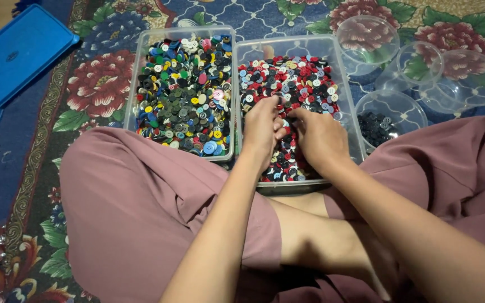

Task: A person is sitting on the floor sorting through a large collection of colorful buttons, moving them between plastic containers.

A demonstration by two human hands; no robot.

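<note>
Both hands are down in the right-hand clear tub [350,120] of red, black and blue buttons [296,84], left hand [260,129] and right hand [318,137] with fingers curled narrow among them; best pinch one button at a time, keeping the tub steady.

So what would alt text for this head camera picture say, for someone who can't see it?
Both hands, left hand and right hand, dig into a clear tub of mostly red buttons. A second tub of mixed-colour buttons sits beside it on a floral rug.
</note>
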